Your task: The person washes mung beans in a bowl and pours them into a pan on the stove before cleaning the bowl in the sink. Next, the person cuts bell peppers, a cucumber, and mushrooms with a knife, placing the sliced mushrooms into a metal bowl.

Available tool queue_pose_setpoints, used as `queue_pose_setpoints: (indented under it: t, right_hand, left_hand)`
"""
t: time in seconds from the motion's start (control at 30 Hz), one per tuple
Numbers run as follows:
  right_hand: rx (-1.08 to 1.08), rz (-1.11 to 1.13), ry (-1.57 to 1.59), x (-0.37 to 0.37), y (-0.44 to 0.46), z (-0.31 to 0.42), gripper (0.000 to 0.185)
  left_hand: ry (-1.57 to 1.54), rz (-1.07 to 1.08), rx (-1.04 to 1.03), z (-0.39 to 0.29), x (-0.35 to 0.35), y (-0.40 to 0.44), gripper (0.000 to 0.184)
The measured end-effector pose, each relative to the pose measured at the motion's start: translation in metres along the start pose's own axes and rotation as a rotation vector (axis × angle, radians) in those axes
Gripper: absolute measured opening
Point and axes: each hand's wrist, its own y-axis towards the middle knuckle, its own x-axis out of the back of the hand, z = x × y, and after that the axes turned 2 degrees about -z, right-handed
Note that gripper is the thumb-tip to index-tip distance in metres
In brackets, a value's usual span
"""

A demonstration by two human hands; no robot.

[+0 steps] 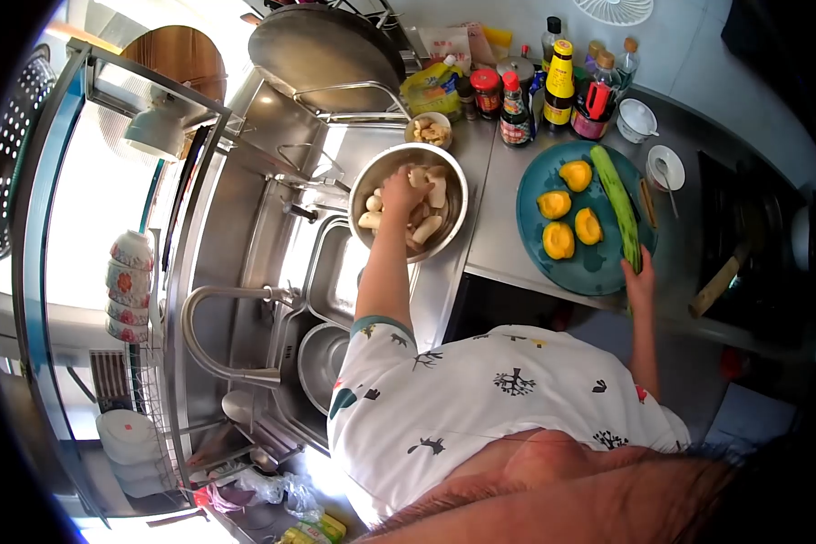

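My left hand (403, 190) reaches down into a steel bowl (459, 222) of pale, chunky vegetable pieces (426, 228). Its fingers curl over one of the pale pieces, partly hiding it. On the right, my right hand (639, 277) grips the near end of a long green vegetable (615, 198), like a peeled gourd or cucumber. That vegetable lies across the right part of a teal plate (537, 249). Several yellow, rounded pieces (558, 240) sit on the same plate, left of the green vegetable.
Behind the bowl stands a small bowl of ginger-like chunks (431, 132). Sauce bottles (559, 86) and jars line the wall. A spoon rests in a white bowl (665, 169) near the dark stove (743, 218). Left are a sink (328, 272), faucet (210, 335) and dish rack (159, 363).
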Motion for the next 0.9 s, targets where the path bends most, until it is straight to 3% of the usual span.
queue_pose_setpoints:
  t: [0.13, 0.17, 0.23, 0.27, 0.3, 0.33, 0.37, 0.4, 0.43, 0.47, 0.5, 0.53, 0.57, 0.6, 0.67, 0.73, 0.77, 0.9]
  right_hand:
    - [0.165, 0.000, -0.251, -0.015, 0.002, 0.006, 0.049]
    - [0.186, 0.001, -0.328, -0.015, -0.001, 0.014, 0.049]
    - [0.211, 0.015, -0.404, -0.020, -0.007, 0.018, 0.049]
    - [0.295, -0.091, -0.476, -0.024, -0.008, 0.018, 0.047]
    - [0.382, -0.198, -0.542, -0.030, -0.007, 0.019, 0.045]
    - [0.392, -0.188, -0.538, -0.040, -0.008, 0.037, 0.045]
    - [0.557, -0.093, -0.438, -0.055, -0.008, 0.058, 0.043]
    - [0.719, 0.000, -0.332, -0.075, -0.011, 0.083, 0.041]
    - [0.698, 0.168, -0.175, -0.105, -0.017, 0.111, 0.040]
    - [0.670, 0.333, -0.017, -0.136, -0.021, 0.140, 0.038]
    - [0.727, 0.449, 0.022, -0.173, -0.017, 0.152, 0.039]
    - [0.653, 0.588, 0.159, -0.213, -0.015, 0.164, 0.040]
    - [0.462, 0.694, 0.246, -0.258, -0.005, 0.164, 0.044]
    - [0.439, 0.706, 0.107, -0.300, 0.013, 0.158, 0.051]
    - [0.498, 0.576, -0.048, -0.353, 0.023, 0.151, 0.062]
    - [0.380, 0.439, -0.034, -0.377, 0.019, 0.163, 0.068]
    - [0.345, 0.468, 0.045, -0.372, 0.004, 0.170, 0.072]
    - [0.542, 0.516, -0.089, -0.400, -0.046, 0.159, 0.066]
  left_hand:
    - [-0.086, -0.262, -0.034, 0.019, 0.004, -0.011, 0.050]
    - [-0.170, -0.504, -0.161, 0.036, 0.007, -0.021, 0.042]
    - [-0.269, -0.851, 0.072, 0.041, 0.033, -0.067, 0.041]
    - [-0.144, -0.973, 0.200, 0.071, 0.023, -0.082, 0.046]
    - [-0.089, -0.860, 0.373, 0.102, 0.011, -0.095, 0.055]
    - [-0.552, -0.579, 0.496, 0.117, 0.014, -0.104, 0.057]
    - [-1.140, -0.274, 0.753, 0.125, 0.008, -0.113, 0.052]
    - [-1.187, 0.080, 0.447, 0.134, -0.003, -0.129, 0.045]
    - [-1.738, 0.237, 0.673, 0.136, -0.007, -0.126, 0.043]
    - [-1.717, 0.269, 0.703, 0.135, -0.017, -0.121, 0.036]
    - [-1.435, 0.354, 0.339, 0.140, -0.031, -0.117, 0.039]
    - [-1.240, 0.426, 0.153, 0.164, -0.061, -0.101, 0.040]
    - [-1.464, 0.408, 0.376, 0.144, -0.049, -0.102, 0.041]
    - [-1.681, 0.383, 0.608, 0.121, -0.034, -0.106, 0.041]
    - [-1.700, 0.239, 0.622, 0.098, -0.019, -0.117, 0.047]
    - [-1.754, 0.151, 0.568, 0.097, -0.027, -0.127, 0.052]
    - [-1.715, 0.113, 0.576, 0.103, -0.029, -0.133, 0.056]
    - [-1.659, -0.018, 0.594, 0.111, -0.006, -0.181, 0.062]
